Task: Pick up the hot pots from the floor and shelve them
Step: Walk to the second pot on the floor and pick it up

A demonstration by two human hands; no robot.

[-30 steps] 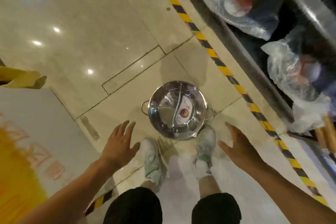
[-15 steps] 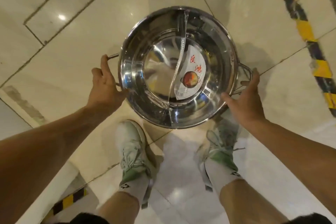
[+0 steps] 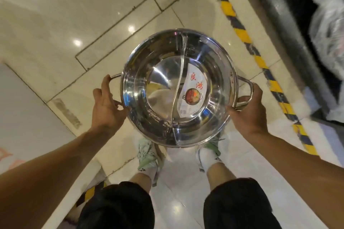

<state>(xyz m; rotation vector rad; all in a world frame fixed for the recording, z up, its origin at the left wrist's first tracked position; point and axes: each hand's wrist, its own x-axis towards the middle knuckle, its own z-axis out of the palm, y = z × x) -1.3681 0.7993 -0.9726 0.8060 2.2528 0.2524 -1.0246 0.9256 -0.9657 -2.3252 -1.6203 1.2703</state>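
A second ago the hot pot (image 3: 178,87) sits on the floor (image 3: 55,24) with both hands open above it. Now the left hand (image 3: 107,107) and right hand (image 3: 249,109) grip its side handles, and it is lifted above the shoes.

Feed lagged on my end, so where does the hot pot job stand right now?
Done: the steel hot pot is gripped, left hand on its left handle, right hand on its right handle. In hand: it is held above the person's shoes; it looks clear of the floor. Left: shelving it; bagged goods sit on the dark shelf at upper right. No other pots show.
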